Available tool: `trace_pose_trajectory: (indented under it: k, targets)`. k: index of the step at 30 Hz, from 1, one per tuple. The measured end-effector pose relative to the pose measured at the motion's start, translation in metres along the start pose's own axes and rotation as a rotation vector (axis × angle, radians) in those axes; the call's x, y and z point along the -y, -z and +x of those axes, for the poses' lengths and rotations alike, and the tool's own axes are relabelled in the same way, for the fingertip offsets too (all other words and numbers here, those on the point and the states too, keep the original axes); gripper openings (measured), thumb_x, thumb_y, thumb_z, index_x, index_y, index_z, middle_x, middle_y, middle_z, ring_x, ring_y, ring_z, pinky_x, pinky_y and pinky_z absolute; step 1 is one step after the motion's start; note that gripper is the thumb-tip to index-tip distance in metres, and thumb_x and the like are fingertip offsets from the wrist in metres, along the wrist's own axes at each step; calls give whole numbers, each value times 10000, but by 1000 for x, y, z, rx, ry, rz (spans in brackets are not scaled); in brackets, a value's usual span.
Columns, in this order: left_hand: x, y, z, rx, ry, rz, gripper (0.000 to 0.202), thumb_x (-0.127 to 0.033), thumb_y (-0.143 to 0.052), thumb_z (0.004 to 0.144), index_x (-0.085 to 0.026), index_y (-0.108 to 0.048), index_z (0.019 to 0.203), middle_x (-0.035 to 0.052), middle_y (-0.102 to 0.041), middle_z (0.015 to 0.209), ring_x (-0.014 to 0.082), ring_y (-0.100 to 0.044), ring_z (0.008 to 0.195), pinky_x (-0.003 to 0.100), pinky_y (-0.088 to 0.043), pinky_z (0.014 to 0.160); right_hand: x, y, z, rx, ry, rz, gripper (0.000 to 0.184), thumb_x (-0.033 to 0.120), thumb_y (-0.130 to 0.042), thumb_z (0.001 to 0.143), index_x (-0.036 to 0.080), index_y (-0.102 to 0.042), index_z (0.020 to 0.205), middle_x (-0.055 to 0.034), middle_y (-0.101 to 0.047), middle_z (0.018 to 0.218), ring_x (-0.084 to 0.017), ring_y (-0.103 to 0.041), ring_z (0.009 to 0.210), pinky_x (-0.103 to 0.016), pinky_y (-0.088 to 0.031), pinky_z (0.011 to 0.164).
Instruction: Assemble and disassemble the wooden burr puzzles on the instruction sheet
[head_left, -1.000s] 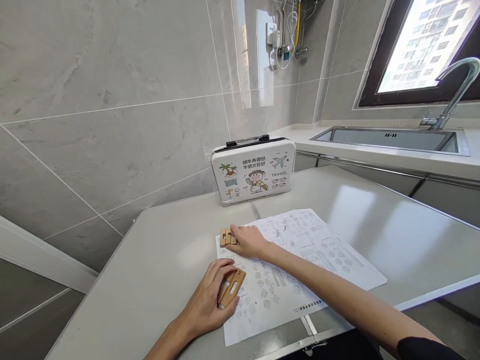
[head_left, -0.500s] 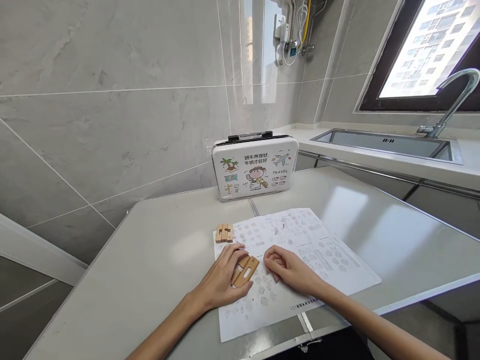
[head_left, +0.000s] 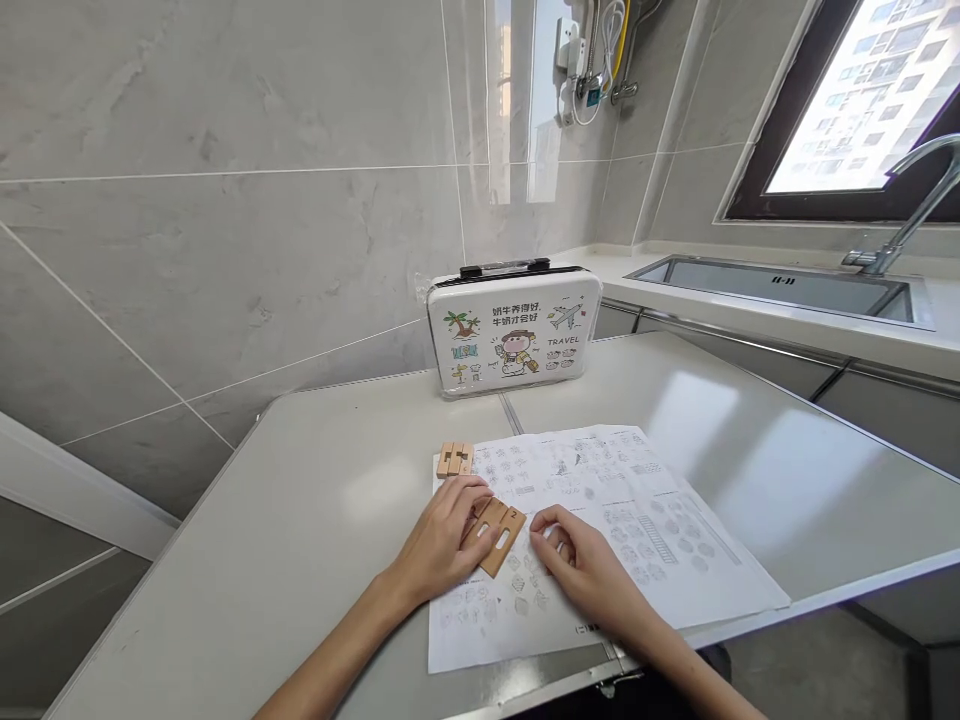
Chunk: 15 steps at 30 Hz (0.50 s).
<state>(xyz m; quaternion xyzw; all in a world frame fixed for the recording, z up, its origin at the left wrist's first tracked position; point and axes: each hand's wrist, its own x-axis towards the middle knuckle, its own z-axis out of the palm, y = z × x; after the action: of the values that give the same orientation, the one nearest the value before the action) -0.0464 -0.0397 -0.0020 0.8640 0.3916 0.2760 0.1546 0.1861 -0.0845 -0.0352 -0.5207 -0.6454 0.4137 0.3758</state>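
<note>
My left hand (head_left: pixel 442 540) is closed around the left side of flat wooden puzzle pieces (head_left: pixel 508 542), its thumb lying across them. They lie side by side at a slant on a printed sheet (head_left: pixel 480 640); one is marked 2, and two oblong slots show. Part of the pieces is hidden under my fingers. Just right of them my right hand (head_left: pixel 581 565) rests on the sheet, fingers curled in, with nothing visible in them. Beyond my left hand, a small group of notched wooden blocks (head_left: pixel 454 459) sits on the sheet's far left corner.
A white case (head_left: pixel 517 340) with cartoon prints and a black handle stands at the back of the pale table (head_left: pixel 300 500), near the tiled wall. To the right are a sink (head_left: pixel 780 285) and a faucet (head_left: pixel 919 200). A metal seam runs across the tabletop.
My left thumb has moved up from the near edge onto the pieces, and a second slot now shows. The sheet has turned slightly. My right hand remains curled beside them.
</note>
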Motion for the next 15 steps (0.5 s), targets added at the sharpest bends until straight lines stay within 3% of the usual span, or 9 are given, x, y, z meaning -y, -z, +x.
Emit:
trace_pose_trajectory:
  k: [3,6,10,12,15]
  targets:
    - [7,9,-4,-54,0,110,87,-262,-537,1005,-217,-605,1036,70,-659,1015,226,-623,963,395,-514,868,6,-11,-5,-58,60,-126,217,340,-539,962,251,-549,1160,-66,-620,1183,-150,-631,683,-334,-520,678]
    - [12,14,-11,1,-34,204,119,-272,-544,992,-208,-595,905,34,-620,824,196,-579,782,344,-469,731,11,-22,-6,-87,63,-258,403,341,-620,898,284,-495,1277,-100,-519,1414,-136,-619,612,-386,-553,670]
    - [14,14,-14,83,-75,241,79,-280,-564,974,-213,-602,956,42,-635,881,195,-588,798,329,-457,734,14,-34,-6,-139,77,-350,586,392,-711,840,285,-446,1353,-138,-506,1452,-248,-704,807,-436,-586,692]
    - [13,13,-14,88,-69,239,78,-288,-571,970,-216,-601,966,41,-635,889,195,-593,797,322,-453,723,13,-39,-6,-169,101,-371,640,411,-737,822,280,-427,1367,-140,-522,1438,-307,-708,962,-453,-598,731]
    - [12,12,-12,89,-51,237,96,-308,-577,968,-216,-605,963,35,-620,864,195,-589,781,318,-445,708,10,-44,-7,-198,131,-407,687,404,-756,802,275,-415,1384,-143,-543,1417,-337,-695,1040,-460,-604,743]
